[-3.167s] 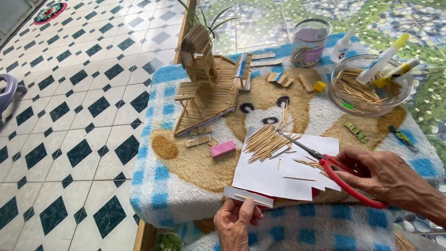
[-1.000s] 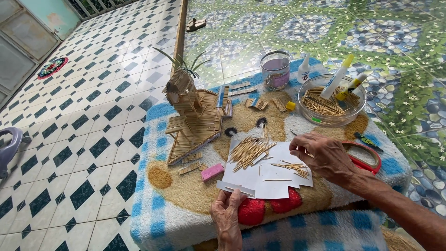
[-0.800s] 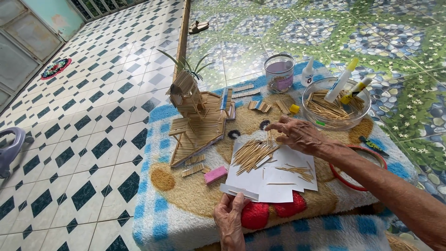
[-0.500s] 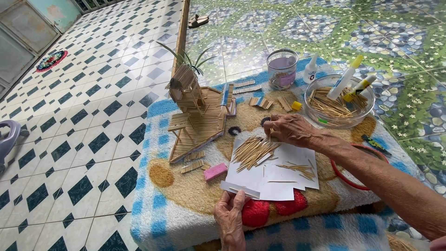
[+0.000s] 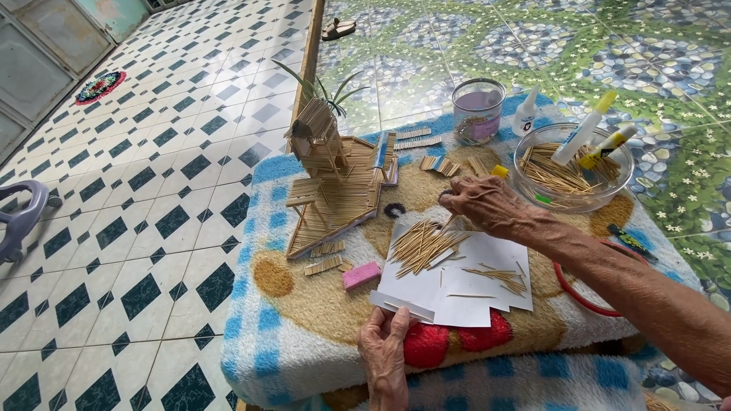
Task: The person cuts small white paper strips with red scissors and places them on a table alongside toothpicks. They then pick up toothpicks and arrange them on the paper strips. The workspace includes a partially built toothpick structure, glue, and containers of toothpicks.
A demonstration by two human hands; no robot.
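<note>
Right hand [image 5: 487, 207] is pinching a stick above the toothpick pile [image 5: 423, 245] mid-worktop; left hand [image 5: 384, 354] is gripping the white paper [image 5: 464, 293] at the near edge. A snagged sleeve could be scattering that pile.

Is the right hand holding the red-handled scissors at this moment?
No: the right hand hovers over the pile of thin wooden sticks, while the red-handled scissors lie beneath the forearm.

Materials on my bench: mostly wood, paper, plush.
My toothpicks [image 5: 421, 245] are pale matt wood, same as the stick house [image 5: 329, 171]; paper sheets [image 5: 457, 278] matt white; blanket [image 5: 304, 304] fuzzy plush cloth; bowl [image 5: 609, 190] clear glossy plastic; eraser block [image 5: 361, 275] matt pink; floor tiles [image 5: 152, 190] smooth, glossy.
</note>
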